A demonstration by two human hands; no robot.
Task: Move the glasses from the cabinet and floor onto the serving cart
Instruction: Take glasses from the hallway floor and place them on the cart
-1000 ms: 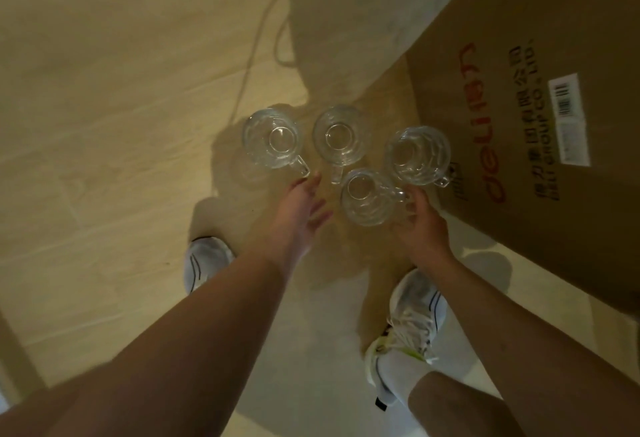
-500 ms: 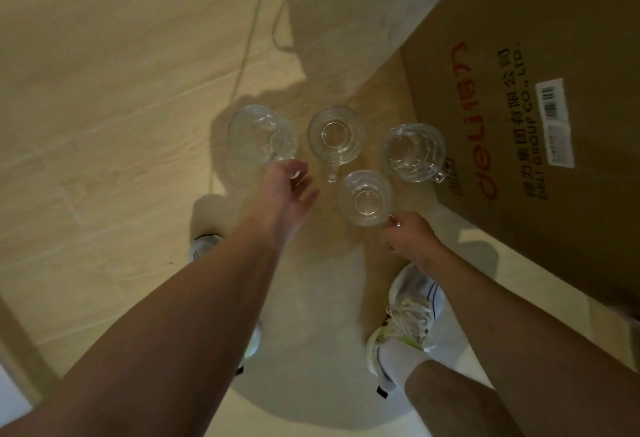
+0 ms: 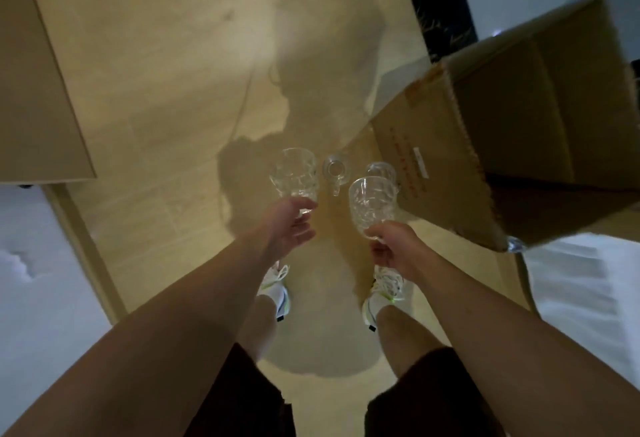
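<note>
I stand over the wooden floor [image 3: 166, 97] and hold a clear faceted glass mug in each hand. My left hand [image 3: 291, 225] grips one mug [image 3: 294, 173] by its lower side, lifted off the floor. In my right hand [image 3: 394, 246] a second mug [image 3: 372, 201] is pinched near its base. Two more glass mugs remain on the floor below: one [image 3: 335, 169] between the lifted pair, another [image 3: 381, 170] partly hidden behind the right mug. The cart and cabinet interior are out of sight.
A large cardboard box [image 3: 512, 145] lies on the floor at the right, close to the mugs. A wooden panel [image 3: 38, 90] fills the left edge. A thin cable [image 3: 242, 104] runs across the floor. My two shoes [image 3: 277, 291] are planted below the hands.
Both hands closed on a mug each and lifted them off the floor. The camera rose far above the floor, so the remaining two mugs look smaller.
</note>
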